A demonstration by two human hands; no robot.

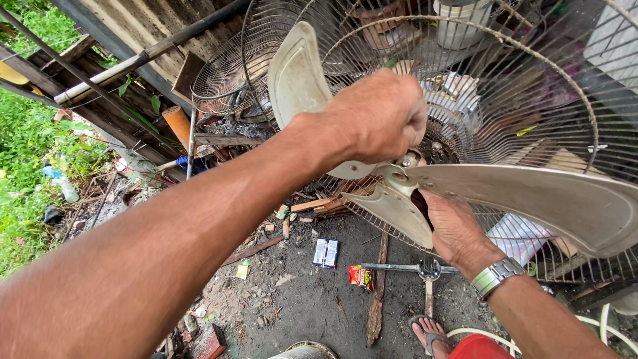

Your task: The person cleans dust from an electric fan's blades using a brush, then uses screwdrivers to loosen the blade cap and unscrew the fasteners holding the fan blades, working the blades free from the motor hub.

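Both hands grip the fan blade (399,186): left hand (379,116) fisted on its hub, right hand (455,229) beneath, wire guard (505,100) close behind.

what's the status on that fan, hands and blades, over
Left hand fisted over the blade hub. Right hand gripping beneath the metal fan blades. Wire guard close behind.

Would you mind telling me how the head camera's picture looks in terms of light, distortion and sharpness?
In the head view, daylight is soft and even, with no hard shadows or glare; wide-angle distortion swells the near forearm of the left hand and bows the wire fan guard; the metal fan blade, the right hand and the littered ground are sharp, without motion blur.
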